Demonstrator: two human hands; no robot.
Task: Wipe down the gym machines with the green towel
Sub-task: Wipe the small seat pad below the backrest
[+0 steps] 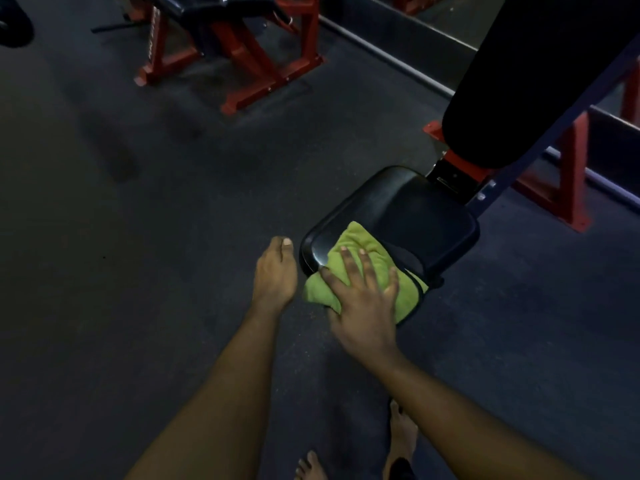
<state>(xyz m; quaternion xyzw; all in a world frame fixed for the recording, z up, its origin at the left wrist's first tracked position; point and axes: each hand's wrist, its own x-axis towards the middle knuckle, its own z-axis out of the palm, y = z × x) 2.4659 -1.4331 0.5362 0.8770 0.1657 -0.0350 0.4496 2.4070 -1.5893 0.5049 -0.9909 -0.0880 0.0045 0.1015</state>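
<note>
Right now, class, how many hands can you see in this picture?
2. The right hand presses flat on the green towel on the black seat pad; the left hand hangs over the floor beside that pad. None seems hidden.

A dim gym, dark speckled rubber floor (138, 237), red steel machine frames (242, 64) carrying black padded benches, a black vinyl seat (415, 206) below an inclined back pad (519, 81)

Legible text: none.
Pale vertical marks run down the red-painted steel upright (152, 43) of the far gym machine; they may be lettering but are too blurred and dim to read. Nothing else in view carries readable print.
</note>
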